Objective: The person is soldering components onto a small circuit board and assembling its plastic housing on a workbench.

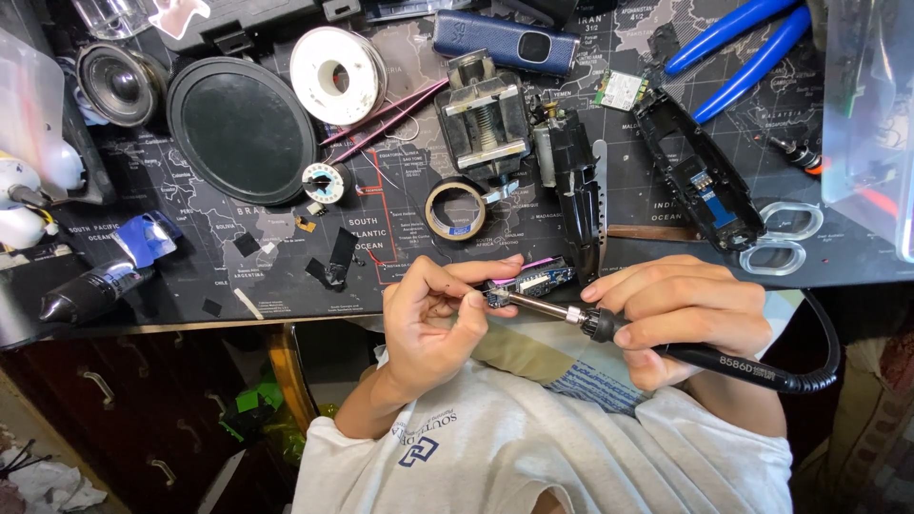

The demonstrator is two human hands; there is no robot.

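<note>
Low in the middle of the frame, the left hand (433,319) is curled shut around a small flat circuit board (533,279), thumb on top and fingers under it. The board looks dark blue with a pink edge, though the hand hides much of it, so its full shape is hard to tell. The right hand (681,314) is wrapped tight around the black handle of a soldering iron (609,328). Its thin, shiny metal tip points left and touches the board near the left thumb. A ribbed black cord bends away from the handle at the lower right. Just above the hands, on a dark mat printed like a world map (400,205), lies a ring of tan tape (455,209). Beside it stands a small metal vise (483,119). A round white spool of solder (337,74) sits at the upper middle, with a black oval plate (240,128) to its left. Blue-handled pliers (738,52) lie at the upper right. A long black plastic shell (700,176) rests right of the middle.
</note>
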